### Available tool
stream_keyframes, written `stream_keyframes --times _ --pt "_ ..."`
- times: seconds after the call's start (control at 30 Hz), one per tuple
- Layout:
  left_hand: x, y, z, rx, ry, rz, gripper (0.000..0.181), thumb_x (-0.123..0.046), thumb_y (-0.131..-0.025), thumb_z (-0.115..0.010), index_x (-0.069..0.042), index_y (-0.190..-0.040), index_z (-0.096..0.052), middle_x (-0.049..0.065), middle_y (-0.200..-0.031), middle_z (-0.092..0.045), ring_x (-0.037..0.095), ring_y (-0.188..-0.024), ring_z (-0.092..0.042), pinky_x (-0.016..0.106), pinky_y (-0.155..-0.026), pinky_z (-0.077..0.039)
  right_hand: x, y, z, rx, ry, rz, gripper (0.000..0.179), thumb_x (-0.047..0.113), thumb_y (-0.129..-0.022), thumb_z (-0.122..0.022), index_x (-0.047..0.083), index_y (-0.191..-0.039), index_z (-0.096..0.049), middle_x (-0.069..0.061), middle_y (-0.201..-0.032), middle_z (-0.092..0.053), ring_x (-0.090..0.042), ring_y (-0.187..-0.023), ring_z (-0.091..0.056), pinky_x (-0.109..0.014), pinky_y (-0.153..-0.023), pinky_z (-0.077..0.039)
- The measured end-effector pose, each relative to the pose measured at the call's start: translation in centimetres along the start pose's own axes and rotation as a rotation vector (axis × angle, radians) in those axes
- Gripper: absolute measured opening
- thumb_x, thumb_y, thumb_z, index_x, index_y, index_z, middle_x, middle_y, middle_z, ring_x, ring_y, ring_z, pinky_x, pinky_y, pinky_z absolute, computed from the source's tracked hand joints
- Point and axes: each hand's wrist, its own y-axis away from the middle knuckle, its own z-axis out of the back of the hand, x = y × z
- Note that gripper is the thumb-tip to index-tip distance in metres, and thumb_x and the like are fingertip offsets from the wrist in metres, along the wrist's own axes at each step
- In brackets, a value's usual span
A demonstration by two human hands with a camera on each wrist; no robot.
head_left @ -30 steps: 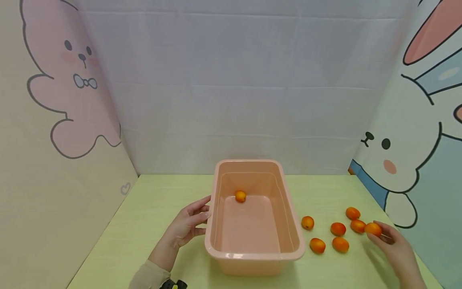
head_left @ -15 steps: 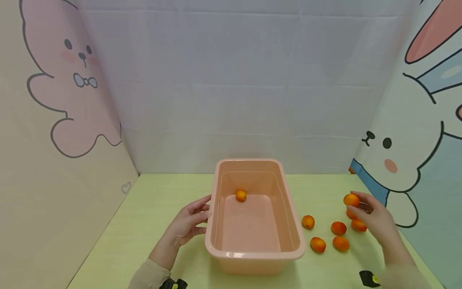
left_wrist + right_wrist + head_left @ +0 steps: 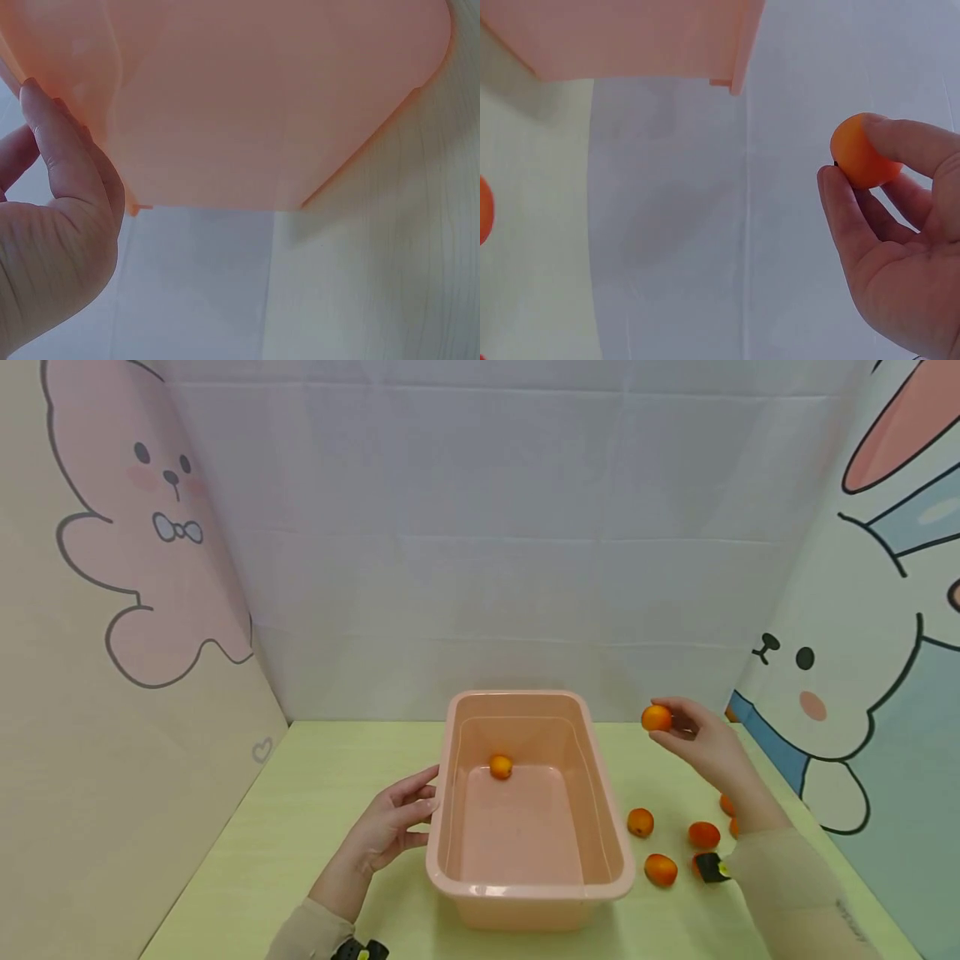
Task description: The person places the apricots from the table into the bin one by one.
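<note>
Right of the pink tub (image 3: 528,890), loose orange fruits (image 3: 661,870) lie on the worktop (image 3: 360,752), some partly hidden by the right sleeve (image 3: 795,885). Left of the tub, the left hand (image 3: 390,827) rests against its outer wall, fingers apart. Inside its far end lies a single fruit (image 3: 501,767). Right of that end, the right hand (image 3: 697,739) holds a raised fruit (image 3: 656,718), fingers and thumb clamped on it. Behind the tub hangs a whitish sheet (image 3: 465,527).

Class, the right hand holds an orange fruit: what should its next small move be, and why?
Probably carry the held fruit leftward over the pink bin: the right hand pinches it in the air, off to the bin's right, while the left hand touches the bin and a similar fruit lies inside.
</note>
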Motion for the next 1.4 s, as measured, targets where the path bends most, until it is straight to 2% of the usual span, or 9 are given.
stream_keyframes --times 0.23,0.5,0.7,0.83,0.97,1.1,1.3,1.4 --pt "0.1 -0.1 0.1 -0.004 -0.009 -0.004 0.064 -0.004 -0.097 -0.061 0.001 -0.153 -0.031 0.004 -0.111 -0.06 0.016 -0.088 -0.066 0.032 -0.07 -0.059 3.5 -2.7 -0.6 0.04 -0.048 0.053 0.052 0.023 -0.096 -0.067 0.003 -0.141 -0.05 -0.02 -0.13 -0.056 -0.034 -0.113 -0.056 -0.01 -0.081 -0.046" --pt "0.1 -0.1 0.1 -0.005 -0.012 -0.003 0.064 -0.004 -0.096 -0.061 0.001 -0.153 -0.031 0.003 -0.111 -0.061 0.016 -0.088 -0.066 0.032 -0.07 -0.059 7.1 -5.0 -1.7 0.089 -0.123 0.061 0.051 0.021 -0.094 -0.07 0.006 -0.14 -0.053 -0.016 -0.131 -0.057 -0.029 -0.115 -0.057 -0.013 -0.084 -0.048" --pt "0.1 0.0 0.2 0.009 -0.003 -0.009 0.064 -0.003 -0.097 -0.06 0.002 -0.153 -0.03 0.004 -0.111 -0.06 0.016 -0.088 -0.066 0.031 -0.07 -0.059 9.2 -6.4 -3.0 0.119 -0.145 0.109 0.048 0.016 -0.092 -0.072 0.005 -0.137 -0.056 -0.014 -0.129 -0.059 -0.028 -0.114 -0.059 -0.028 -0.092 -0.051" --pt "0.2 0.0 0.2 0.009 -0.005 -0.01 0.063 -0.003 -0.097 -0.059 0.002 -0.153 -0.03 0.004 -0.112 -0.06 0.015 -0.088 -0.066 0.031 -0.07 -0.059 10.3 -7.1 -4.4 0.145 -0.166 0.138 0.047 0.014 -0.091 -0.073 0.006 -0.135 -0.057 -0.013 -0.126 -0.06 -0.027 -0.112 -0.06 -0.039 -0.095 -0.051" --pt "0.3 -0.1 0.3 0.008 -0.006 -0.008 0.063 -0.003 -0.097 -0.059 0.001 -0.153 -0.03 0.004 -0.111 -0.06 0.015 -0.088 -0.066 0.031 -0.07 -0.059 11.2 -7.5 -6.1 0.183 -0.204 0.175 0.046 0.009 -0.09 -0.073 0.003 -0.134 -0.057 -0.015 -0.125 -0.06 -0.029 -0.111 -0.06 -0.042 -0.097 -0.05" --pt "0.4 -0.2 0.3 -0.009 -0.014 0.004 0.064 -0.004 -0.097 -0.06 -0.001 -0.153 -0.031 0.003 -0.111 -0.059 0.017 -0.088 -0.066 0.032 -0.071 -0.059 11.9 -8.0 -8.0 0.215 -0.198 0.198 0.046 0.007 -0.09 -0.073 0.002 -0.132 -0.058 -0.015 -0.123 -0.061 -0.03 -0.11 -0.06 -0.042 -0.098 -0.049" --pt "0.5 -0.3 0.2 -0.01 -0.021 0.007 0.063 -0.004 -0.097 -0.06 -0.001 -0.153 -0.032 0.004 -0.111 -0.06 0.018 -0.089 -0.066 0.033 -0.071 -0.059 12.8 -8.5 -10.4 0.256 -0.135 0.177 0.044 0.01 -0.09 -0.073 0.006 -0.132 -0.059 -0.009 -0.122 -0.061 -0.026 -0.109 -0.06 -0.037 -0.097 -0.05" --pt "0.4 -0.2 0.2 -0.018 -0.022 0.008 0.064 -0.005 -0.097 -0.061 -0.002 -0.153 -0.032 0.003 -0.111 -0.06 0.018 -0.089 -0.066 0.033 -0.071 -0.059 12.9 -8.8 -11.5 0.285 -0.145 0.172 0.042 0.011 -0.091 -0.072 0.007 -0.131 -0.06 -0.008 -0.121 -0.062 -0.025 -0.109 -0.059 -0.036 -0.097 -0.05"
